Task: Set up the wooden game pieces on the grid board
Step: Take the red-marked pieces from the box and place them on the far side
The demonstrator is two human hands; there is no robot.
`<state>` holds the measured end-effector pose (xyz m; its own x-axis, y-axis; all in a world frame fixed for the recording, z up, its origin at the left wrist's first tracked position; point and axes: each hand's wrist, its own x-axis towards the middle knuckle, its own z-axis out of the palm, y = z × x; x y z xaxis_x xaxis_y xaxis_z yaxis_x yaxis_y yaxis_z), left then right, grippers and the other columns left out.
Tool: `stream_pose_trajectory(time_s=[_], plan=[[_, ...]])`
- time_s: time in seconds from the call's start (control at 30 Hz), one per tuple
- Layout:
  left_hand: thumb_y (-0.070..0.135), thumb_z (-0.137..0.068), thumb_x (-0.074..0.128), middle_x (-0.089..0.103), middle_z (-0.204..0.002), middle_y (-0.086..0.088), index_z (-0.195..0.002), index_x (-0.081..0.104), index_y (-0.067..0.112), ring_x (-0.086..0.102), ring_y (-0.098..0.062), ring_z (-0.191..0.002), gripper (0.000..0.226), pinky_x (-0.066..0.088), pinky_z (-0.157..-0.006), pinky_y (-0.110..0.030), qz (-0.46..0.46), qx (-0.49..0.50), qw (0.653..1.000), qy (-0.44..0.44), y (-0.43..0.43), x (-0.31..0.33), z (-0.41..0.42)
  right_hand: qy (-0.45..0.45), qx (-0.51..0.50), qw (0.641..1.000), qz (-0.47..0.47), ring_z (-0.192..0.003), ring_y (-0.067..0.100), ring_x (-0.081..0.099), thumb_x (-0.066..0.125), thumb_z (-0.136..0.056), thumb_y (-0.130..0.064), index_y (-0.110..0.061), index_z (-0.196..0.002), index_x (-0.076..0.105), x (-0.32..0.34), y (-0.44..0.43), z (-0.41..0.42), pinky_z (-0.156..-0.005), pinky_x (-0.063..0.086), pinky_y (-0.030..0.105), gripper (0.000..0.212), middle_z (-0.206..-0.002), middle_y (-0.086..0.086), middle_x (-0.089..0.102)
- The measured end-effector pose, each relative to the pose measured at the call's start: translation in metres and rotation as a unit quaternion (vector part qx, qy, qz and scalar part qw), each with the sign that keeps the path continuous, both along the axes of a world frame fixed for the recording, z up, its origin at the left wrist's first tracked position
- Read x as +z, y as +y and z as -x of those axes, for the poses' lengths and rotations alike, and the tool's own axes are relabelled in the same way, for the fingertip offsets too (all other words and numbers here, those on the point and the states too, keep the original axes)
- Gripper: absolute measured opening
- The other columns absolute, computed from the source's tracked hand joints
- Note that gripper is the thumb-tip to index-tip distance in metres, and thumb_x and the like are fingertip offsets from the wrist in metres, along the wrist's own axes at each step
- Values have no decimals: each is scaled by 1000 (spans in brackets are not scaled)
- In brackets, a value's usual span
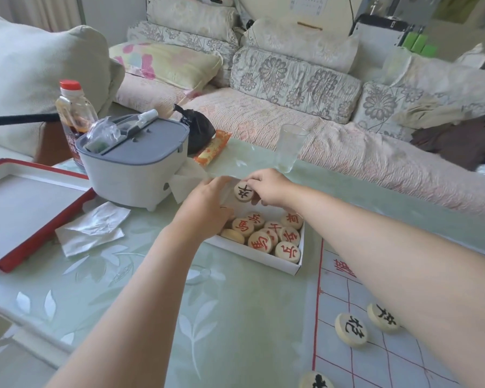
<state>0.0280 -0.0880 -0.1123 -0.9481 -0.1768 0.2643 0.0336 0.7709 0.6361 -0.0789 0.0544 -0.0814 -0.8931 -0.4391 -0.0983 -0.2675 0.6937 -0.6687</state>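
1. Right hand (269, 189): my fingers are curled and, with the thumb, pinch one black-marked piece (244, 191) by its rim, just above the far end of the box (252, 254).
2. Left hand (205, 208): it reaches over the box's left end, back toward me and fingers loosely extended. I cannot tell whether they grip anything.
3. Held piece: a thick, round disc of pale, smooth wood. It is tilted up on edge, with its inked face turned toward me.
4. Box: shallow white cardboard, rectangular. Its near wall runs diagonally from far-left to near-right. Inside, the red-marked pieces (259, 242) lie flat, packed and partly overlapping.
5. Grid board (336, 368): a pale, thin sheet ruled with red lines lies flat at my near right, and its corner is close to the box. Three black-marked discs (351, 329) rest on it, well apart from the box.
6. Desk (235, 317): glossy green glass with a white leaf pattern carries the box and the board.
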Motion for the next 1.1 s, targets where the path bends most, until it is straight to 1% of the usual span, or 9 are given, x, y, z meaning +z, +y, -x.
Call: stream_pose_trajectory(time_s=[0.13, 0.27, 0.33, 0.43, 0.5, 0.63, 0.77, 0.9, 1.1], plan=[[29, -81, 74, 48, -131, 4, -145, 37, 28, 56, -15, -101, 74, 43, -81, -23, -17, -14, 999, 33, 8, 6, -2, -108, 16, 987, 117, -58, 15, 62, 44, -103, -11, -5, -121, 62, 12, 1, -14, -47, 41, 21, 26, -88, 13, 66], [28, -84, 72, 55, -127, -3, -142, 46, 18, 58, -17, -102, 64, 42, -79, -22, -34, 32, 998, 52, 6, 12, -3, -120, 4, 978, 170, -60, 19, 63, 47, -100, -6, -12, -125, 47, 23, -4, -29, -49, 39, 25, 26, -81, 10, 66], [27, -84, 71, 55, -125, -4, -140, 48, 17, 56, -14, -95, 61, 40, -78, -21, -38, 51, 997, 46, 1, 12, -3, -112, 13, 981, 160, -65, 21, 68, 57, -98, -15, -13, -130, 46, 20, -8, -29, -51, 39, 25, 33, -85, 11, 71], [27, -85, 70, 49, -134, -5, -142, 46, 19, 52, -21, -114, 62, 42, -89, -27, -37, 72, 997, 20, -8, 8, -5, -47, 23, 995, 89, -76, 16, 69, 58, -97, -24, -17, -128, 54, 12, -14, -26, -55, 45, 23, 32, -100, 5, 73], [27, -86, 68, 45, -137, -7, -141, 46, 19, 46, -24, -122, 61, 41, -96, -31, -29, 91, 995, 9, -15, 5, -7, 6, 53, 998, 16, -98, 17, 67, 55, -95, -14, -17, -129, 59, 7, -13, -26, -73, 53, 25, 35, -113, 3, 69], [28, -83, 69, 47, -133, -7, -136, 49, 22, 46, -25, -120, 57, 44, -97, -36, -24, 107, 994, 2, -24, 1, -7, 28, 144, 976, -160, -126, 16, 53, 53, -85, -7, -23, -141, 52, -1, -13, -41, -100, 46, 28, 58, -139, -3, 57], [27, -83, 70, 47, -132, -8, -136, 49, 20, 48, -25, -119, 57, 42, -93, -31, -19, 100, 995, 1, -20, 1, -7, 55, 160, 976, -141, -109, 15, 61, 60, -90, -35, -30, -130, 61, -8, -20, -47, -90, 50, 29, 41, -123, -6, 65], [24, -85, 70, 45, -135, -9, -138, 48, 16, 46, -25, -121, 58, 37, -91, -25, -10, 83, 996, 6, -11, 5, -7, 73, 136, 980, -122, -90, 17, 62, 65, -89, -33, -24, -111, 65, -6, -18, -49, -73, 48, 28, 24, -101, -4, 65], [28, -83, 71, 45, -131, -5, -135, 49, 18, 48, -22, -115, 58, 39, -87, -26, -1, 52, 999, 8, 18, 15, -5, 89, 40, 994, -42, -116, 19, 56, 68, -87, -41, -22, -126, 60, 11, 28, -48, -93, 44, 29, 45, -128, 1, 60]])
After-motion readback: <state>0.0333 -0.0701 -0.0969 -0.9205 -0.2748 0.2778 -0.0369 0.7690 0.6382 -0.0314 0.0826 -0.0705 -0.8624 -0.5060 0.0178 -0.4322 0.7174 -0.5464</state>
